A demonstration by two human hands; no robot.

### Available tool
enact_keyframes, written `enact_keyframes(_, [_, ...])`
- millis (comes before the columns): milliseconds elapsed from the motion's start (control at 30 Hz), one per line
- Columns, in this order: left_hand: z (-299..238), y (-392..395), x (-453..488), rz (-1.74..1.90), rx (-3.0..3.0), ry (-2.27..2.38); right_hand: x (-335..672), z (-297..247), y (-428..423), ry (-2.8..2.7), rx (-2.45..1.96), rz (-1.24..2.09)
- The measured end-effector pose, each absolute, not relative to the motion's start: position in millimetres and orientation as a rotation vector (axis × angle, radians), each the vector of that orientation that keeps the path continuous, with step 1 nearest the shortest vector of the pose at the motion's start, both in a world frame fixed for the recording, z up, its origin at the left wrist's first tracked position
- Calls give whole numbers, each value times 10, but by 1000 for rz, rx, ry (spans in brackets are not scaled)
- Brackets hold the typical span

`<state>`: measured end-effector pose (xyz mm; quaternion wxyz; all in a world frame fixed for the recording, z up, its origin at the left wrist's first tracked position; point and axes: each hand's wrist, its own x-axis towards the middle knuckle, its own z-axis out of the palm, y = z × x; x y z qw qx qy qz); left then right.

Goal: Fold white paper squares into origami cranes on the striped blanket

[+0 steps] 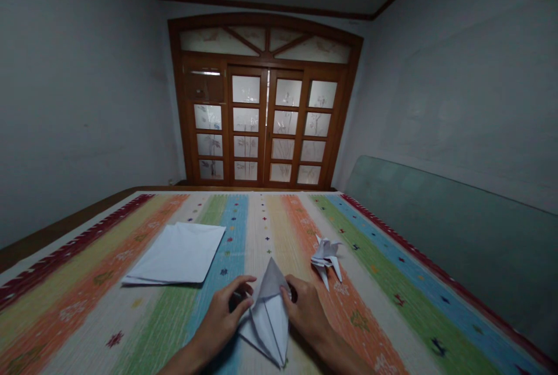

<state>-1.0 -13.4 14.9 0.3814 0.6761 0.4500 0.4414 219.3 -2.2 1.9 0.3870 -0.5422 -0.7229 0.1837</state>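
Note:
A white sheet of origami paper, folded into a pointed kite-like shape with creases, lies on the striped tablecloth between my hands. On its right edge, my right hand pinches the paper, thumb on top and the fingers curled at the side. My left hand is at the left edge, thumb tip at or very near the paper, with a gap between thumb and forefinger. A finished-looking folded paper figure with several pointed limbs rests beyond my right hand. To the left is a stack of white paper sheets.
The table wears a tablecloth with coloured stripes and small motifs. Past its far edge stands a wooden door with glass panes. A pale green panel runs along the right side, against the wall.

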Motion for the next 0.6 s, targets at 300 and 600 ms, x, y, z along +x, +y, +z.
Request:
enact_keyframes(300, [83,-106,-2,1079,1648,1009,2201,21,-19,-1821,-1401,486])
enact_keyframes(600, [73,-113,38,1082,1596,1026,2179,45,-45,-1861,-1354,512])
